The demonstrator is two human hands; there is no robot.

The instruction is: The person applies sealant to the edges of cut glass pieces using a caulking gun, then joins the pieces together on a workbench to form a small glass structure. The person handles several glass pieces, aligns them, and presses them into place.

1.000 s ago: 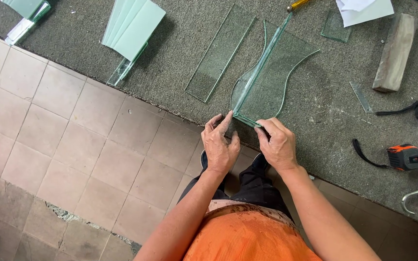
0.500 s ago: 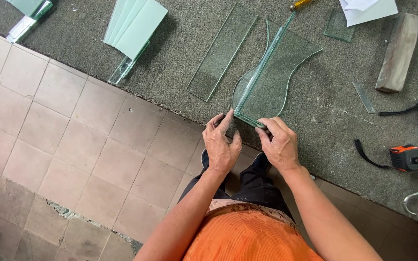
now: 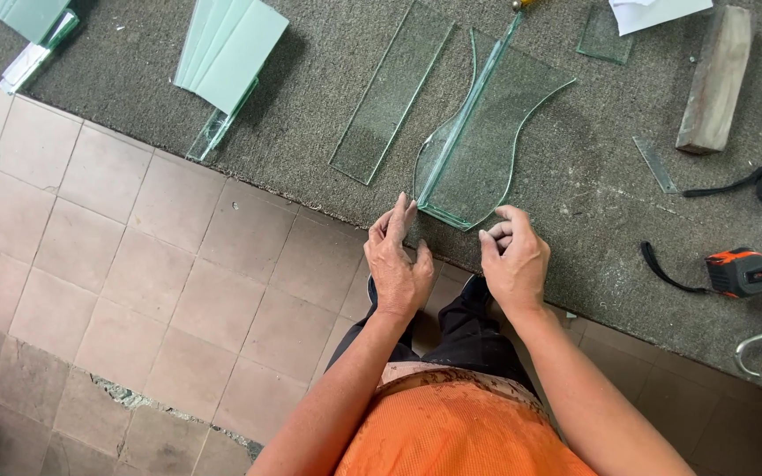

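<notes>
taking the curved clear glass stack (image 3: 478,141) on the grey carpet mat (image 3: 310,123) as my landmark and reading left to right: far to its left i see a fan of pale green rectangular glass sheets (image 3: 227,48), then just left of it a long narrow clear glass strip (image 3: 392,92) lying on the mat. the stack itself is a set of wavy-edged panes with a thin glass piece standing on edge along the middle; its long axis runs from the near end by my hands up and slightly to the right, away from me. well to its right lie a grey wooden block (image 3: 714,79) and an orange and black tape measure (image 3: 738,271).

my left hand (image 3: 396,264) is loosely open, fingers pointing at the stack's near left corner, and i judge it empty, just short of the glass. my right hand (image 3: 513,260) is half curled, fingers bent, holding nothing that i can see, just below the near right corner. the stack lies straight ahead of both hands, between them; neither is clearly nearer. i cannot tell whether the fingertips touch the edge.
</notes>
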